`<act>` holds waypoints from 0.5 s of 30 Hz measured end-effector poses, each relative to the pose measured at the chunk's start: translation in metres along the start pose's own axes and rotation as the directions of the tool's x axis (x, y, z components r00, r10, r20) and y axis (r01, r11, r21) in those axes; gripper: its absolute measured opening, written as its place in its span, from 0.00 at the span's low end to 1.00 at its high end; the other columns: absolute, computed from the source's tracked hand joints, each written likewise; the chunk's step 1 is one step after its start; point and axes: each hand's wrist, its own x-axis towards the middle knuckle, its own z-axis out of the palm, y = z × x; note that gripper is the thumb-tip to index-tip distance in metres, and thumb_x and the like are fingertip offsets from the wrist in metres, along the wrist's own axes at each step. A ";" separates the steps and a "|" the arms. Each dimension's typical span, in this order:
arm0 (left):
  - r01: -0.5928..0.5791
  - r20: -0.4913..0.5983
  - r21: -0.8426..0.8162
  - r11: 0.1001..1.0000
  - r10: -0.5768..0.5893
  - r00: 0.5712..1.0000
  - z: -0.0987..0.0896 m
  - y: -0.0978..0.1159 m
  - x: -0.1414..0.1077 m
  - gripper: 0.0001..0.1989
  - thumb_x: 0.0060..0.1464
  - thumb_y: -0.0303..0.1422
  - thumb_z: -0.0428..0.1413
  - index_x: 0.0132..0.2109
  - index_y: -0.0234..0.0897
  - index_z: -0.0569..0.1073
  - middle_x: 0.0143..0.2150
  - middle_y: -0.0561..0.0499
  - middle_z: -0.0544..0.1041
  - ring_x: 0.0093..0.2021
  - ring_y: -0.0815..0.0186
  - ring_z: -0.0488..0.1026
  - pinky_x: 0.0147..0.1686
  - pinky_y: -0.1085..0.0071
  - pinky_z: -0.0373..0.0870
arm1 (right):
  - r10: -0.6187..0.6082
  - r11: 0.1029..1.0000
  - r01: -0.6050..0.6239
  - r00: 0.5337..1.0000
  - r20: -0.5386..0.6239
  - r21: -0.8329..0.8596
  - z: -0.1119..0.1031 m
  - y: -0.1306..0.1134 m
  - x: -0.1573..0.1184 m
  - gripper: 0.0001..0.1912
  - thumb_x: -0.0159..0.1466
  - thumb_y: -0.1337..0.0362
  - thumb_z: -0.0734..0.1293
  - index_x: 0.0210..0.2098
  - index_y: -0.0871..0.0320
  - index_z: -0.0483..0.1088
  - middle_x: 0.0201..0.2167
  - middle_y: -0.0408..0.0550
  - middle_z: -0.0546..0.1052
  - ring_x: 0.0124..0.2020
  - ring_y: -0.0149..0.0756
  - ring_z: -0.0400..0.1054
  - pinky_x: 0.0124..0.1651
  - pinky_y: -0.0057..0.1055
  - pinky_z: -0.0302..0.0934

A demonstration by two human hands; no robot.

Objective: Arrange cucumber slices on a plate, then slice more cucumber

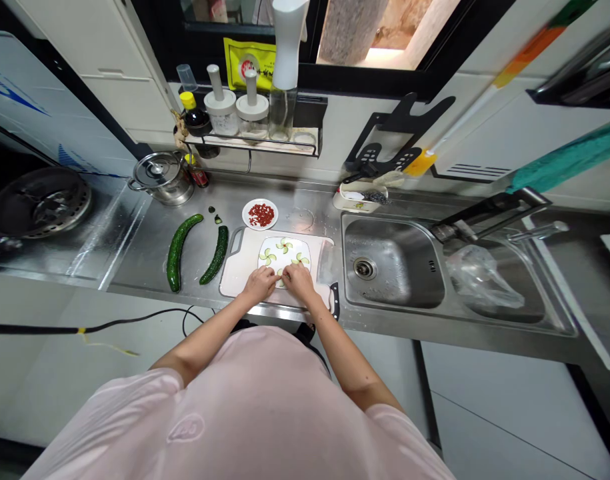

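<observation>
Seen from above, a person in a pink shirt stands at a steel counter, both hands working over a square white plate (285, 263) that lies on a pale board (233, 268) at the middle of the frame. Thin green-edged slices (271, 257) are laid on the plate in curved pinwheels, at its left, top and right. The left hand (259, 285) and right hand (298, 281) meet at the plate's lower edge, fingers bent and tips drawn together; bits of green show by the fingertips, but whether either hand grips a slice cannot be told. Good work here would seem to call for a light pinch, as slices this thin probably slide or tear easily, and for matching the curve and spacing of the finished pinwheels. The wrists are best held clear of the neighbouring slices, which a knuckle could nudge. Just above the board, a round dish (245, 216) holds red bits (261, 214). Left of the board lie two dark green cucumbers (216, 257). A black handle (335, 301) rests at the board's lower right corner, near the right forearm, so that elbow should move with care.
</observation>
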 end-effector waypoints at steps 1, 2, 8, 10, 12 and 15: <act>-0.003 0.000 0.000 1.000 0.003 1.000 0.000 0.000 0.000 0.13 0.59 0.30 0.48 0.45 0.41 0.75 0.38 0.46 0.70 0.40 0.63 0.63 0.37 0.67 0.62 | -0.001 1.000 0.001 1.000 0.003 0.000 0.000 0.000 0.000 0.06 0.63 0.64 0.62 0.33 0.57 0.70 0.34 0.49 0.72 0.39 0.38 0.59 0.40 0.31 0.48; -0.006 0.001 0.000 1.000 0.006 1.000 0.000 0.000 0.000 0.13 0.59 0.30 0.48 0.45 0.42 0.75 0.38 0.46 0.70 0.40 0.63 0.63 0.37 0.67 0.62 | -0.002 1.000 0.002 1.000 0.004 0.002 -0.001 0.000 0.000 0.06 0.63 0.64 0.62 0.33 0.57 0.70 0.33 0.49 0.72 0.39 0.38 0.59 0.40 0.31 0.48; -0.017 -0.001 0.002 1.000 0.017 1.000 0.000 -0.001 0.000 0.13 0.58 0.31 0.49 0.46 0.42 0.75 0.38 0.46 0.71 0.40 0.62 0.63 0.37 0.67 0.62 | 0.023 1.000 -0.023 1.000 -0.006 0.020 -0.005 0.002 0.001 0.06 0.63 0.64 0.61 0.32 0.57 0.69 0.33 0.48 0.72 0.39 0.38 0.59 0.41 0.31 0.48; -0.019 -0.005 0.005 1.000 0.019 1.000 0.000 -0.001 0.000 0.13 0.58 0.31 0.49 0.46 0.42 0.75 0.38 0.46 0.71 0.39 0.62 0.63 0.36 0.67 0.62 | 0.025 1.000 -0.025 1.000 0.002 0.017 -0.005 0.002 0.001 0.07 0.64 0.64 0.61 0.33 0.57 0.70 0.34 0.49 0.72 0.40 0.38 0.59 0.42 0.31 0.48; -0.018 -0.008 0.006 1.000 0.018 1.000 0.000 -0.001 0.000 0.12 0.58 0.31 0.49 0.45 0.42 0.75 0.37 0.47 0.71 0.39 0.63 0.63 0.36 0.67 0.62 | 0.029 0.999 -0.029 1.000 0.012 0.014 -0.005 0.002 0.001 0.07 0.64 0.64 0.61 0.33 0.57 0.70 0.34 0.49 0.71 0.40 0.38 0.59 0.42 0.31 0.48; -0.006 -0.010 0.009 1.000 0.006 1.000 0.000 -0.001 0.000 0.12 0.58 0.30 0.49 0.44 0.42 0.75 0.37 0.47 0.71 0.40 0.63 0.64 0.37 0.67 0.62 | 0.031 0.999 -0.032 0.999 0.025 0.013 -0.005 0.002 0.001 0.07 0.64 0.64 0.61 0.33 0.57 0.70 0.34 0.49 0.71 0.40 0.38 0.59 0.42 0.31 0.48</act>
